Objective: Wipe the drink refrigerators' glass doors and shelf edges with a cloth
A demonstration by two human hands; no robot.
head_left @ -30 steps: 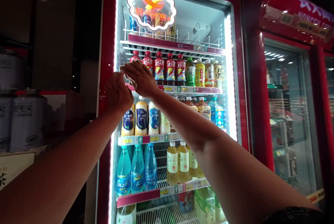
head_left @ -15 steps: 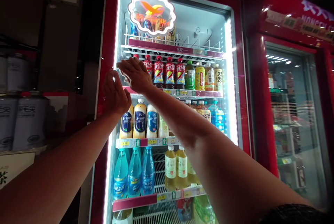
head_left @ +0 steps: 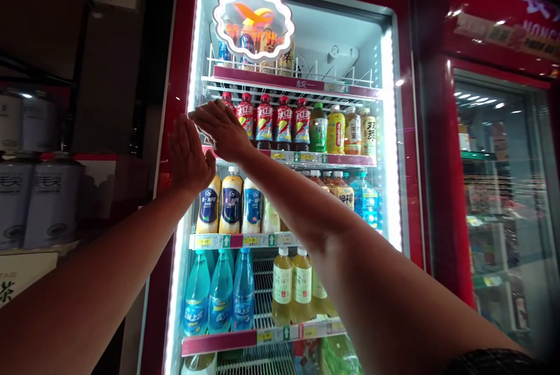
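Two bare hands reach up before a lit, red-framed drinks cooler [head_left: 179, 42], its left upright directly behind the left hand [head_left: 189, 156]. That hand points its straightened fingers upward, close together; the right hand [head_left: 224, 133] stretches out flat, long fingers slightly spread, angled toward the left one. Their fingertips come very near each other; I can't tell whether they meet, or whether either palm presses the glass. Beyond the right hand and to its right stand red-capped iced tea bottles [head_left: 283, 121], then a green tea bottle [head_left: 318, 129]. Below the hands sit Assam milk tea bottles [head_left: 231, 203], and lower, turquoise drink bottles [head_left: 220, 299]. Above them glows a scalloped sign [head_left: 255, 15]. Well off to their left are Maojian tea canisters [head_left: 55, 200]; far right, a second red cooler [head_left: 457, 217].
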